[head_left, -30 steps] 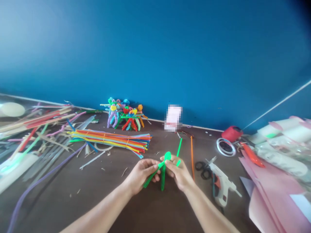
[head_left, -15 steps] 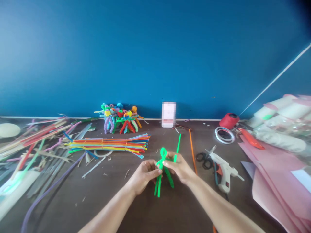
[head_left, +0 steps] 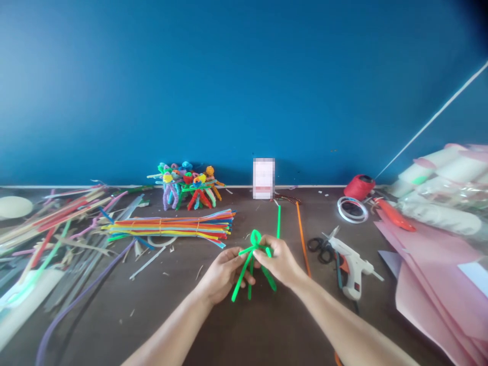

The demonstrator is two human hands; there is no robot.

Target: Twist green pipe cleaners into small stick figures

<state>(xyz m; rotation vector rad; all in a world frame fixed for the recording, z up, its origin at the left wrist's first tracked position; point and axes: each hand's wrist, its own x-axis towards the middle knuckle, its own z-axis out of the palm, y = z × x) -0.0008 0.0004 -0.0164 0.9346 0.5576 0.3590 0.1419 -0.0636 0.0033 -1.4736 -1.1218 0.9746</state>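
A green pipe cleaner figure, with a looped head and several limbs hanging down, is held between both hands above the table. My right hand pinches it just below the loop. My left hand is closed on its left side, around the limbs near the middle; some fingertips show behind them. Past my right hand a straight green pipe cleaner points away toward the wall; its near end is hidden by the hand. To the right lies an orange pipe cleaner.
Finished pipe cleaner figures stand by the wall, behind a tied bundle of pipe cleaners. Loose strips clutter the left. On the right are scissors, a glue gun, tape, red thread and pink sheets.
The figure's front leg has swung out to the left, apart from the other one. My left fingers have shifted upward on the figure; my right hand still pinches below the loop.
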